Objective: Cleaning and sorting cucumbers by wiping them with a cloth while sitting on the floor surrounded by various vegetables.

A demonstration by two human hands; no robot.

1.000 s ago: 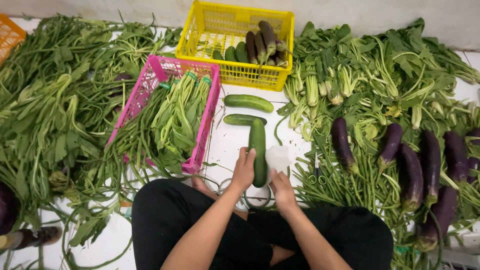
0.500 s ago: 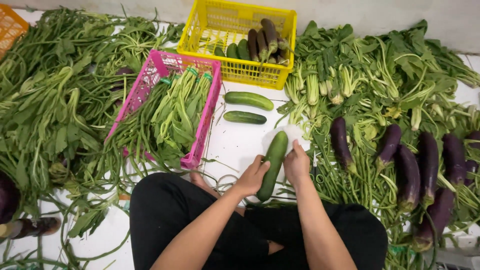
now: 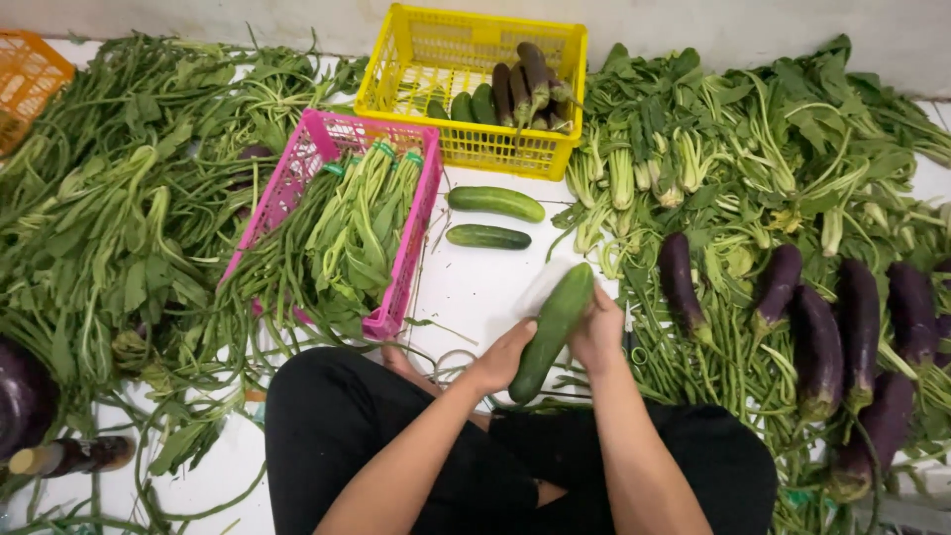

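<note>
I sit cross-legged in black trousers on a white floor. Both hands hold one long green cucumber (image 3: 551, 331), tilted with its far end up to the right. My left hand (image 3: 503, 355) cups its lower end. My right hand (image 3: 598, 331) grips its upper half, with a pale thin sheet partly visible under that end. Two more cucumbers (image 3: 495, 202) (image 3: 487, 237) lie on the floor just beyond, in front of a yellow basket (image 3: 474, 151).
The yellow basket holds cucumbers and dark eggplants. A pink basket (image 3: 400, 260) with bundled greens stands left of my hands. Leafy greens (image 3: 119, 208) cover the left side. More greens and several purple eggplants (image 3: 818, 327) lie at the right. An orange basket (image 3: 28, 81) sits far left.
The cucumber, first upright on the floor beside a white sheet, has been lifted and tilted to the right. Both hands have closed around it and my right hand has moved up along it.
</note>
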